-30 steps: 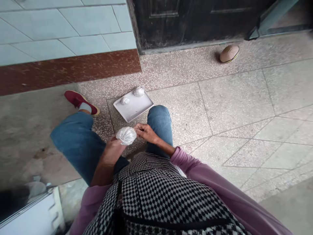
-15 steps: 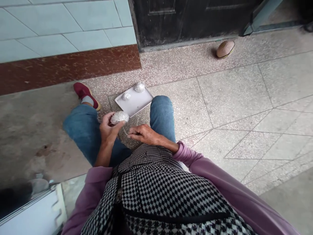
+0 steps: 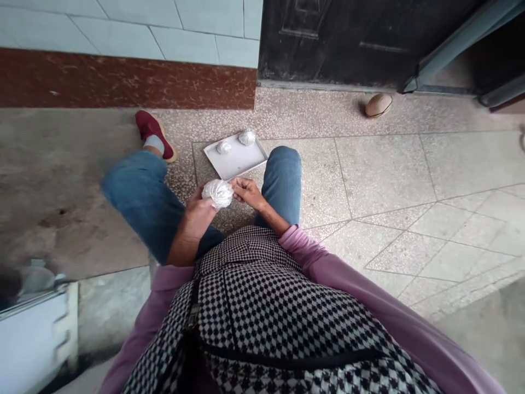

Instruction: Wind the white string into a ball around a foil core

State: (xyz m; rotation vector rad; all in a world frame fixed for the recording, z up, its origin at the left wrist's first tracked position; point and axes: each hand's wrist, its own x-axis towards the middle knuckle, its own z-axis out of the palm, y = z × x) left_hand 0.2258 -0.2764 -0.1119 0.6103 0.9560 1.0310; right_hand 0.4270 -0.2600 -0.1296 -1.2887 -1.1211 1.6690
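I sit with my knees apart over a speckled floor. My left hand [image 3: 197,210] is closed round a white ball of thread [image 3: 217,192], held between my knees. My right hand [image 3: 247,192] pinches at the ball's right side, fingers pressed together, probably on a strand too thin to make out. Just beyond my hands a white rectangular tray [image 3: 240,160] lies on the floor. Two smaller white balls rest at its far edge, one to the left [image 3: 223,146] and one to the right [image 3: 246,137].
My red shoe [image 3: 152,129] rests on the floor to the left of the tray. A tan shoe [image 3: 378,105] lies by the dark door [image 3: 328,38]. A white box-like object [image 3: 35,334] stands at the lower left. A tiled wall runs along the far left.
My right hand has come up from near my lap to the ball's right side. My left hand still holds the ball. The view has swung, so the tray and door now sit further right.
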